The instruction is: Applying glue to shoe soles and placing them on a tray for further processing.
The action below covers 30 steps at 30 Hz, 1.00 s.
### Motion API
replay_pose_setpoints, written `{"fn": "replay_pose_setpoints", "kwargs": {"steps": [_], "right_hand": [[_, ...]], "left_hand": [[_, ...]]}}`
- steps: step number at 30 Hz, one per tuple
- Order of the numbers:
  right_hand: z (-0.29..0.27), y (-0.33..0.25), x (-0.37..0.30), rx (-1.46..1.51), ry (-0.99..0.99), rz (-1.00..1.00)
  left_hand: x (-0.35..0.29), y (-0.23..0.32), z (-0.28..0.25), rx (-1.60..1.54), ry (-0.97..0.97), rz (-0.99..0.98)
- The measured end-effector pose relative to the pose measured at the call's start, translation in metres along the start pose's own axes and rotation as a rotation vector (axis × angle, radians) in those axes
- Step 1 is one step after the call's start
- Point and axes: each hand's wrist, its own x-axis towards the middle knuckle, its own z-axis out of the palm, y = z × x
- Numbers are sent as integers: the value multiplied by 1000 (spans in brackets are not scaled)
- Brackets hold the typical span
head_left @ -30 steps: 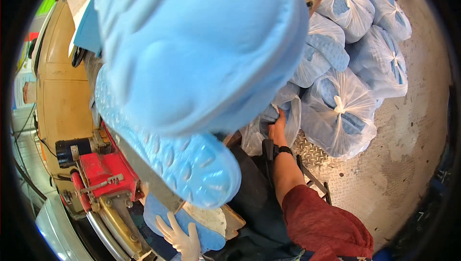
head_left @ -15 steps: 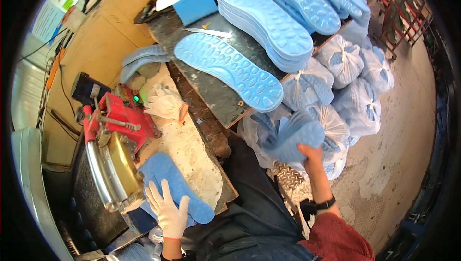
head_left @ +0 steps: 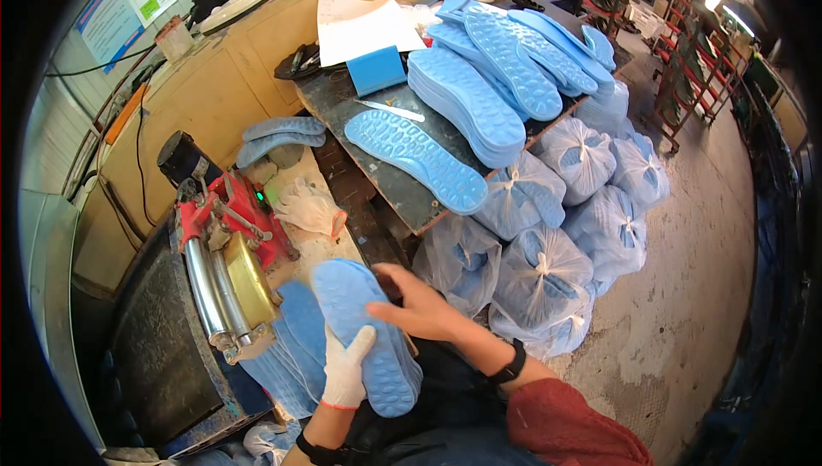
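A small stack of light-blue shoe insoles (head_left: 390,380) is held in front of me, bumpy side up. My left hand (head_left: 345,372), in a white knit glove, grips the stack along its left edge. Bare and slightly blurred, my right hand (head_left: 419,305) has its thumb over the stack's right edge, the other fingers partly hidden beyond. More blue insoles (head_left: 291,337) lie beneath and to the left, beside a red machine (head_left: 261,226) with metal rollers (head_left: 208,286). An empty white glove (head_left: 310,209) rests on the pale bench top behind the stack.
A dark table (head_left: 342,123) carries piles of blue insoles (head_left: 471,106), one single insole (head_left: 415,158), a knife (head_left: 391,110), a blue box (head_left: 377,70) and paper (head_left: 364,25). Knotted plastic bags (head_left: 541,273) of insoles crowd its right side. A red rack (head_left: 693,80) stands far right.
My right hand has swung left from beside the bags, bringing insoles to the left hand. The left hand has gone from lying spread on insoles to gripping the stack. The view has tilted up.
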Motion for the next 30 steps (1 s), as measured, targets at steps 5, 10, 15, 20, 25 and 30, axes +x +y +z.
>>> {"fn": "replay_pose_setpoints", "kwargs": {"steps": [5,10,15,20,25,30], "right_hand": [[-102,-97,6,-392,435,-484],[-200,-106,106,-1091,672,-539],[-176,-111,108,-1282,535,-591],[-25,-75,27,-580,-26,-202],[78,46,-4,-612,28,-246],[115,55,-13,-750,79,-237]], "left_hand": [[40,0,-31,-246,135,-74],[58,-11,-35,405,197,61],[-5,-12,-42,1005,354,389],[-89,-7,-126,1263,735,529],[-99,-39,-181,999,825,65],[-83,-60,-188,912,948,125]]}}
